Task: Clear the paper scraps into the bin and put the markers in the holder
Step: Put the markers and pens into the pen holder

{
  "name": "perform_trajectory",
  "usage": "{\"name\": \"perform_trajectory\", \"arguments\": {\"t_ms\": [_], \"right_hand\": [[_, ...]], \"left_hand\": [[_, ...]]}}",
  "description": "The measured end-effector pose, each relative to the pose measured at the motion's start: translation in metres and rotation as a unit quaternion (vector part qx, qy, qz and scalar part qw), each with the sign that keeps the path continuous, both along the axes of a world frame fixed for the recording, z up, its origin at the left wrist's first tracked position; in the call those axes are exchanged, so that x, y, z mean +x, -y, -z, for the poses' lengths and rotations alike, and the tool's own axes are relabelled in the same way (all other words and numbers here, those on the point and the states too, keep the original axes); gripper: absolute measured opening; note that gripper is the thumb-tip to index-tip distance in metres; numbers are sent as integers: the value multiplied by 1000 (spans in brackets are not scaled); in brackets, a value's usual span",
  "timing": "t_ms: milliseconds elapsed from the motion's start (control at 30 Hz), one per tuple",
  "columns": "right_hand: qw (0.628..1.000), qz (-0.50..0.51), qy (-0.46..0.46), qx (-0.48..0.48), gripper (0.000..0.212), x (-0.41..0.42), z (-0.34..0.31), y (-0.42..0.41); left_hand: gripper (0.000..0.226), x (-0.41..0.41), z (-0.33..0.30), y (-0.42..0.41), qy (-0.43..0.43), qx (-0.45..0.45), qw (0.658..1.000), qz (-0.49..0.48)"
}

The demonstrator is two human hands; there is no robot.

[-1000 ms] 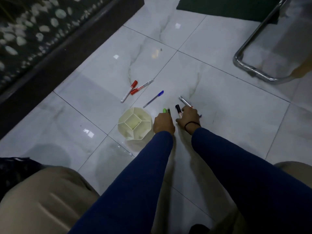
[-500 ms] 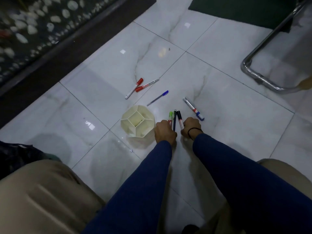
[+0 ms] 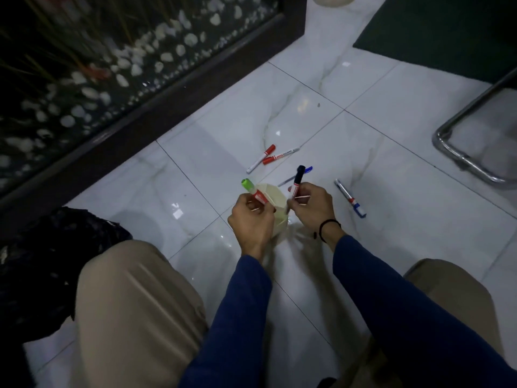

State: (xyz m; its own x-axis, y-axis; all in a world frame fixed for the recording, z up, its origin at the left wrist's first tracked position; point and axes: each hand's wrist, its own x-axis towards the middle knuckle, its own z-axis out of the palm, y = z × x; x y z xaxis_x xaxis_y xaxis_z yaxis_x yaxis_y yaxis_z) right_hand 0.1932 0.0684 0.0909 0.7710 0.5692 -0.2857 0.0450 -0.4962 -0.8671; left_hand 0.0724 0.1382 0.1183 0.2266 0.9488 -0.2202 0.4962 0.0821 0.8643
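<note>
Gripping a green-capped marker (image 3: 253, 190), the L hand (image 3: 251, 222) is closed on its barrel, cap tilted up-left, over the cream holder (image 3: 275, 208) on the tile floor (image 3: 391, 219). R hand (image 3: 312, 210) pinches a black-capped marker (image 3: 298, 180), cap up, just beside the holder's right rim. Two red-capped markers (image 3: 268, 156) lie farther out; a blue pen (image 3: 306, 170) shows behind the black cap; a blue-ended marker (image 3: 349, 198) lies to the right of the R hand.
</note>
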Motion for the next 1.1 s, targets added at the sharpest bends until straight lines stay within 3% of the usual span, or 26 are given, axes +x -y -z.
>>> {"name": "perform_trajectory", "arguments": {"t_ms": [167, 367, 533, 633, 767, 933, 1100], "right_hand": [[998, -55, 23, 10, 28, -14, -9, -12], [995, -92, 33, -24, 31, -26, 8, -13], [996, -80, 32, -3, 37, -14, 12, 2], [998, -44, 48, -15, 39, 7, 14, 17], [995, 64, 45, -68, 27, 45, 32, 41], [974, 126, 76, -174, 26, 80, 66, 83], [964, 140, 72, -216, 55, 94, 92, 93]], "left_hand": [[38, -10, 8, -3, -12, -22, 999, 28], [32, -19, 20, 4, -32, -24, 998, 48], [44, -9, 9, 4, -104, 48, 990, 88], [39, 10, 3, 13, -124, 130, 975, 129], [15, 44, 14, 46, -105, 182, 941, 265], [24, 72, 64, 72, -203, 108, 900, 370], [21, 83, 99, 62, -308, 78, 857, 406]]}}
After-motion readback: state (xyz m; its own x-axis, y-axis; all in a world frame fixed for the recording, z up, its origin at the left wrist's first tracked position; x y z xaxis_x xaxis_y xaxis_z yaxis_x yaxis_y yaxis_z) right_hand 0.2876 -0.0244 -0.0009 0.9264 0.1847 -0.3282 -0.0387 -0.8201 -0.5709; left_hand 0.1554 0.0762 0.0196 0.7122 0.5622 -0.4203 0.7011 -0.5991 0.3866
